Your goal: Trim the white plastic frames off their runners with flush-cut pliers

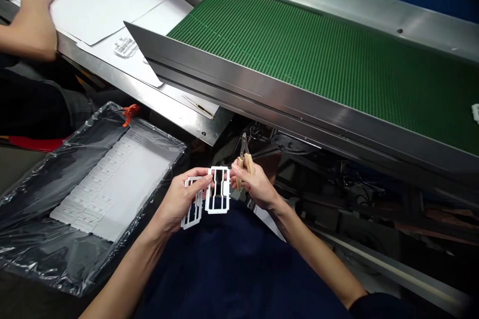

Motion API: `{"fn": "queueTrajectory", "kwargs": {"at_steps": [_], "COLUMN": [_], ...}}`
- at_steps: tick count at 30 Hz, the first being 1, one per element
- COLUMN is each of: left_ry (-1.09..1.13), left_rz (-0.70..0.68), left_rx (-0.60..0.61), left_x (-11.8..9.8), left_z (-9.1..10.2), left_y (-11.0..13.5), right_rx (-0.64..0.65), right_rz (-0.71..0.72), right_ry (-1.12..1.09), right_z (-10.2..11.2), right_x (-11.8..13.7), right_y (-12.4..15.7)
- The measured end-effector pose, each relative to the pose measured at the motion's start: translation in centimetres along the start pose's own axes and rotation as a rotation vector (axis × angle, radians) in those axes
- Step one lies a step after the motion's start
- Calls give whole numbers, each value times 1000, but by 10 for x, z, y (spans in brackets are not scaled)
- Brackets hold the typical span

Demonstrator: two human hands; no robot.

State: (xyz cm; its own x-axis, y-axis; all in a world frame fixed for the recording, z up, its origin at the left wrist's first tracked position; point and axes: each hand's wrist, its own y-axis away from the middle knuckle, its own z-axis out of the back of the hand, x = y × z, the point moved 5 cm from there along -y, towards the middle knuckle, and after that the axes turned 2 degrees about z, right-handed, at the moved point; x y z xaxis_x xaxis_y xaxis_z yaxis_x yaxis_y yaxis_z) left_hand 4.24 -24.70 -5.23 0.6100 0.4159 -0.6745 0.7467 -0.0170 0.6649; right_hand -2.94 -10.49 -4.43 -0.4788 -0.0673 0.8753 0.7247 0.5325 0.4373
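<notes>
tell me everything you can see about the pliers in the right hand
The small pliers have two light tan handles that look like wood or a wood-toned grip, and a narrow dark metal head. They stand roughly upright, head pointing away from the person, gripped by the right hand, the only thing visibly touching them. Whether the jaws are open is too small to tell. They sit just beside a white plastic frame.

Head camera looks down (and forward) at left hand (183,200) and right hand (255,185).
</notes>
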Motion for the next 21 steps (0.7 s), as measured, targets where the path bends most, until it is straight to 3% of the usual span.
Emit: {"fn": "queueTrajectory", "kwargs": {"at_steps": [8, 13, 16, 21], "left_ry": [-42, -239, -446, -723], "left_rz": [-57, -179, -181, -116], "left_rx": [-58, -69, 30, 324], "left_x": [0, -26, -45, -62], "left_z": [2, 10, 11, 3], "left_y": [3, 1, -4, -10], "right_rx": [-85, -23, 47, 169], "right_rz": [81, 97, 97, 117], "right_ry": [138, 156, 215, 377], "right_z": [2, 1, -2, -10], "right_x": [-4, 0, 4, 9], "right_y": [9, 9, 10, 15]}}
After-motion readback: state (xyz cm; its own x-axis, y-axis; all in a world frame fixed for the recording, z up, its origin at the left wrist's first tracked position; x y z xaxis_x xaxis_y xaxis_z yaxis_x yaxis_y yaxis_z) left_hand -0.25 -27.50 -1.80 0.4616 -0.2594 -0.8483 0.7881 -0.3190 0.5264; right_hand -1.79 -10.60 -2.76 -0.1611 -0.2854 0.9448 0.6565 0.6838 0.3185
